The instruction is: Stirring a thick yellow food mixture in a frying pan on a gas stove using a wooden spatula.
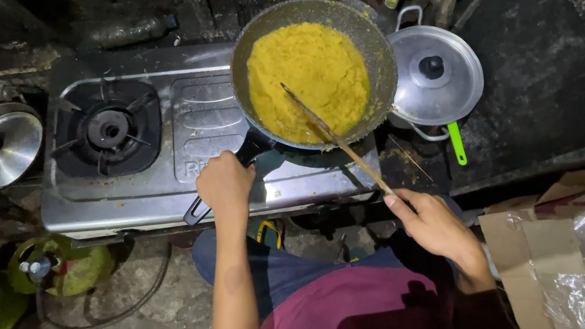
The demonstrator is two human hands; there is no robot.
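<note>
Two hands work at the stove, and part of each grip is hidden. The left hand (225,184) is closed around the black handle (253,150) of the frying pan (312,71); its fingers wrap under the handle, so only the back of the hand shows, and the handle's free end comes out below the wrist. The forearm runs straight down from this grip, almost vertical in the view. The right hand (433,224) pinches the near end of a thin wooden stick (335,138); whether more fingers close on it under the palm is hard to make out. From this grip the stick goes up and to the left, into the yellow mash (306,76) that fills the pan. The pan sits over the right burner of a steel gas stove (155,186), so that burner is covered. Just right of the pan a lidded pot (433,75) stands.
</note>
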